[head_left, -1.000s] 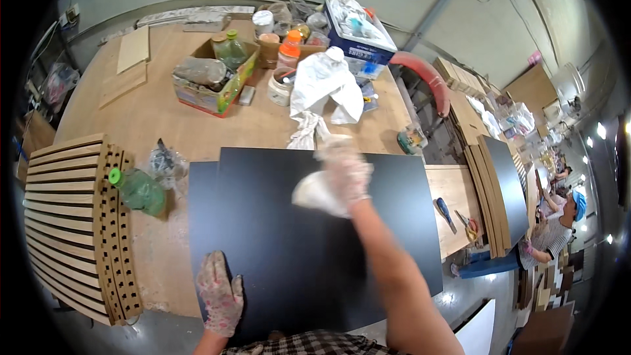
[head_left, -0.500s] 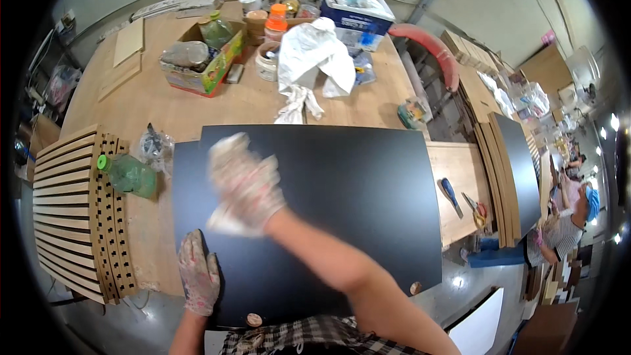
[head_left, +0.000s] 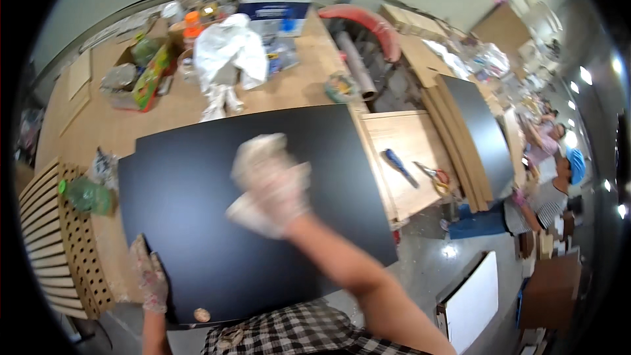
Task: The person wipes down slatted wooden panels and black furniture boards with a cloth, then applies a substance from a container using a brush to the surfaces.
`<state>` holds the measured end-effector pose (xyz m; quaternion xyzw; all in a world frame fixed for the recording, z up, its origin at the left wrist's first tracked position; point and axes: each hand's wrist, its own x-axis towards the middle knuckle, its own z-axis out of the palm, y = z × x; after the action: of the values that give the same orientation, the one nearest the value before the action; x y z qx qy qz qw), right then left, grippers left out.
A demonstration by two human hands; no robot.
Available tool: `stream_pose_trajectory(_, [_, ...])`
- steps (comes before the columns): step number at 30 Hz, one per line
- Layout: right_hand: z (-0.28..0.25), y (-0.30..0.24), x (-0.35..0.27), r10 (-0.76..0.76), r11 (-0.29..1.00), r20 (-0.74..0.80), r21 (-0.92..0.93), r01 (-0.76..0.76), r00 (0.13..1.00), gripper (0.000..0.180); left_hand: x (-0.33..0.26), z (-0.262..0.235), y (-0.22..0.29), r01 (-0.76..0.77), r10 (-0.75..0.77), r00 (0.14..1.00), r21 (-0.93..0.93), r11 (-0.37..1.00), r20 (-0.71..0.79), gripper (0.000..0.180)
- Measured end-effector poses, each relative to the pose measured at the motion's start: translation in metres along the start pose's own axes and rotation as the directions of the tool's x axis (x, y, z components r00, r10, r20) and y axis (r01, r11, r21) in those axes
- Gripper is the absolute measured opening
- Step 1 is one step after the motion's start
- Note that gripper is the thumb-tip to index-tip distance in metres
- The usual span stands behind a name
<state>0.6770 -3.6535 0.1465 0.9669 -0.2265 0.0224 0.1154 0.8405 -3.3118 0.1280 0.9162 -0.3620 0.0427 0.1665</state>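
A large dark panel (head_left: 210, 256) with a smooth matte surface lies flat on the wooden table in front of me. My right hand (head_left: 279, 187), in a stained white glove and smeared by motion, presses a white cloth (head_left: 253, 215) on the middle of the panel. Part of the cloth sticks out under the palm; the fingertips are blurred. At the panel's near left edge, my left hand (head_left: 151, 276) lies gloved with its fingers stretched out flat. A round light-coloured spot (head_left: 202, 315) shows at the panel's near edge.
Left stand slotted boards (head_left: 49, 243) and a green bottle (head_left: 89, 196). Behind are a white cloth bundle (head_left: 230, 46), a colourful carton (head_left: 141, 89) and a blue-white box (head_left: 276, 10). Right lie a blue-handled tool (head_left: 399, 165), scissors (head_left: 435, 176) and stacked panels (head_left: 470, 138); a co-worker (head_left: 549, 200) stands beyond.
My view has turned to the right, so the table and its things sit farther left. My right hand with the cloth has moved rightward across the panel to its middle. My left hand stays at the edge.
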Motion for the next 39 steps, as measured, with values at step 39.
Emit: stream_pose_trajectory(39, [-0.022, -0.002, -0.071, 0.529, 0.844, -0.163, 0.207, -0.495, 0.833, 0.046, -0.005, 0.033, -0.034, -0.089, 0.087, 0.989, -0.012, 0.996, -0.119, 0.044])
